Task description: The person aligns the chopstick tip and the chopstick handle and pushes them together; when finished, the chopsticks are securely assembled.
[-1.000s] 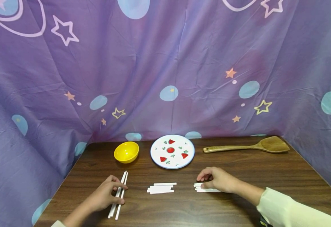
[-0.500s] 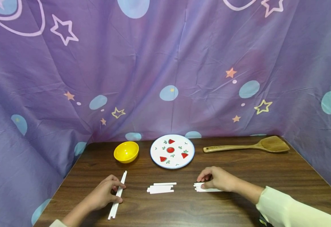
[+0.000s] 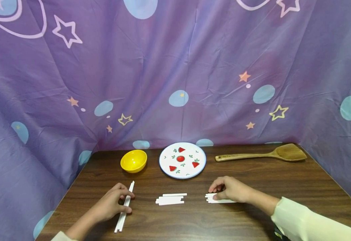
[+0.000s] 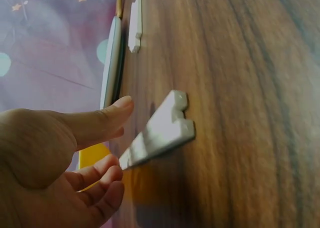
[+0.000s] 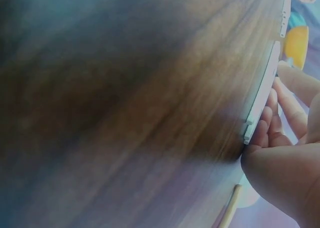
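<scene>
A narrow bundle of long white sticks [image 3: 122, 219] lies slantwise on the brown wooden table at the left. Over it hovers my left hand [image 3: 109, 204], thumb and forefinger reaching across its right side; in the left wrist view, the thumb and loosely bent fingers stand apart from the sticks [image 4: 162, 125]. A middle group of shorter white sticks [image 3: 170, 201] lies between the hands, one stick slightly separate at the back. My right hand [image 3: 231, 190] rests over a third group of white sticks [image 3: 223, 201], the thumb on top and fingers just behind; it hides much of them.
Behind the sticks stand a yellow bowl [image 3: 134, 161] and a round white plate [image 3: 166, 164] with watermelon drawings. A wooden spatula [image 3: 289, 153] lies at the back right. A purple patterned cloth [image 3: 151, 83] hangs behind and at both sides of the table.
The loose stick on the right of the left bundle has moved left against the others, so they lie together. The left hand has barely shifted, and the right hand stays in place.
</scene>
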Demonstrator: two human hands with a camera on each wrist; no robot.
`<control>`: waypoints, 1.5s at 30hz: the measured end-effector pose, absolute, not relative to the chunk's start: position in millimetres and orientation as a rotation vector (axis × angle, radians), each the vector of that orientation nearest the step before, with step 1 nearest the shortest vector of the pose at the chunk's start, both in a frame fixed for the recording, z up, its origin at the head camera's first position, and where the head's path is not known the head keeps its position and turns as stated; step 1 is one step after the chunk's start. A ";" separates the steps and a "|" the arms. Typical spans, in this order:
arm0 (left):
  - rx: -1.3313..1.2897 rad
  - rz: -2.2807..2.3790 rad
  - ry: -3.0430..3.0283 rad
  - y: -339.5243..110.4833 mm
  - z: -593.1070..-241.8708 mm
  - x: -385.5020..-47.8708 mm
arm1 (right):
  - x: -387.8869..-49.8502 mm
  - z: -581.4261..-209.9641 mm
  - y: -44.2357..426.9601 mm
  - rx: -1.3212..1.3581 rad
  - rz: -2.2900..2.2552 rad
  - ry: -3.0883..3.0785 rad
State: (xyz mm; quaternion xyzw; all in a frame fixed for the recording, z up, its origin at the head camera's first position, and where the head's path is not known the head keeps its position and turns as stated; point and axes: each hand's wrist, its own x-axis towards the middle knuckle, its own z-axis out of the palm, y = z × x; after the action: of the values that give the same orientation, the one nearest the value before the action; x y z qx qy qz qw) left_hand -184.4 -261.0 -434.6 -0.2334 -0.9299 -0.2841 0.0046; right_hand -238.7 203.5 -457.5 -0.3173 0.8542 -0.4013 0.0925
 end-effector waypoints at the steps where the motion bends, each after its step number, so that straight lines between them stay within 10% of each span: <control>1: -0.748 -0.879 -2.895 -259.2 -433.4 -184.7 | -238.7 -457.2 203.6 -0.934 -1.191 2.536; 45: -0.962 -1.028 -2.867 -131.4 -449.1 -224.9 | -239.4 -460.6 203.0 -0.901 -1.213 2.526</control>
State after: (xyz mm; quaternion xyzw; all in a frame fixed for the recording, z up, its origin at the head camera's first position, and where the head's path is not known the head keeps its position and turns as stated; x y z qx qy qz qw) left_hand -224.9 -131.4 -449.1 -0.3010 -0.8973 -0.3217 -0.0263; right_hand -239.4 203.0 -460.6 -0.3048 0.8539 -0.4101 0.0988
